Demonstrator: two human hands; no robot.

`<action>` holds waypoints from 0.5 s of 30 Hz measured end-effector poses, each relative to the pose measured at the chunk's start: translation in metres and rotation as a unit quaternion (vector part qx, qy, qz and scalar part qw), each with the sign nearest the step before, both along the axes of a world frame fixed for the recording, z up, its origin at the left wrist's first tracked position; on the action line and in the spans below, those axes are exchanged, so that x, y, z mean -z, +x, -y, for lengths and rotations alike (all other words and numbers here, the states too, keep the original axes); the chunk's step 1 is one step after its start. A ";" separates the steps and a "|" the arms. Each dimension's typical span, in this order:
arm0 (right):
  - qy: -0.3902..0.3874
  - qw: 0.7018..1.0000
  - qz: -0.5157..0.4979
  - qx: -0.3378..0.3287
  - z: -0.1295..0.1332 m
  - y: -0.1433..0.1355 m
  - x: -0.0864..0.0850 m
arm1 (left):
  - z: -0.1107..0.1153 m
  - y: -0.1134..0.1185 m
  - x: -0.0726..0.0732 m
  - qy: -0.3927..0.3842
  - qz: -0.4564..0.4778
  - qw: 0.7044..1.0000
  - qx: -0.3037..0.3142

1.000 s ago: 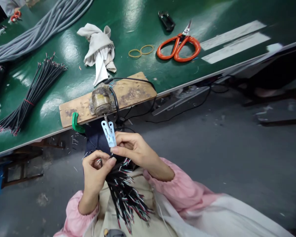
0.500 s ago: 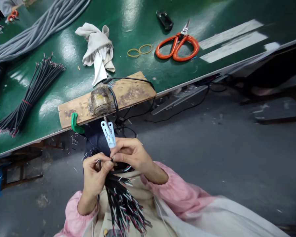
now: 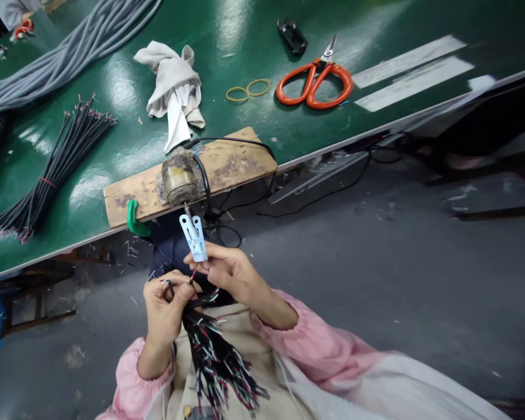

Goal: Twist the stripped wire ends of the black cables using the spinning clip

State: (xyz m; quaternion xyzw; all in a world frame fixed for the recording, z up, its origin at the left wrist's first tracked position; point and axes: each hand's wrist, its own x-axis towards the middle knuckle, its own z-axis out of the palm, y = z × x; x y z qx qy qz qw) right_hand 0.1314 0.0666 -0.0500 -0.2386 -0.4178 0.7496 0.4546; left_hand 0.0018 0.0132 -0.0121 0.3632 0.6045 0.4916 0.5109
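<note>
My left hand is closed, pinching a thin black cable whose red inner wire shows above the thumb. My right hand has its fingers closed at the top of that wire, just under a light-blue clothespin. The clothespin is fixed on the shaft of a small motor, and its lower end overlaps my right fingers. A bunch of black cables with stripped red, white and green ends hangs over my lap below my left hand.
The motor sits on a wooden board held by a green clamp. On the green table lie a white cloth, rubber bands, orange-handled scissors, a black tool, a tied cable bundle and grey cables.
My hands have drawn slightly apart: the right moved up to the clothespin's lower end, the left shifted a little left. The red wire now shows between them.
</note>
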 end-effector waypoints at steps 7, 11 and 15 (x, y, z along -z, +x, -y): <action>-0.059 0.998 0.005 0.009 0.005 -0.007 -0.007 | -0.003 0.002 0.001 0.010 -0.009 1.000 -0.017; 0.072 0.980 0.077 0.168 0.011 -0.010 -0.011 | -0.003 0.002 0.001 0.007 -0.028 0.999 -0.023; 0.005 0.997 0.016 0.081 0.011 -0.011 -0.007 | -0.004 -0.001 -0.001 0.026 -0.041 0.999 -0.012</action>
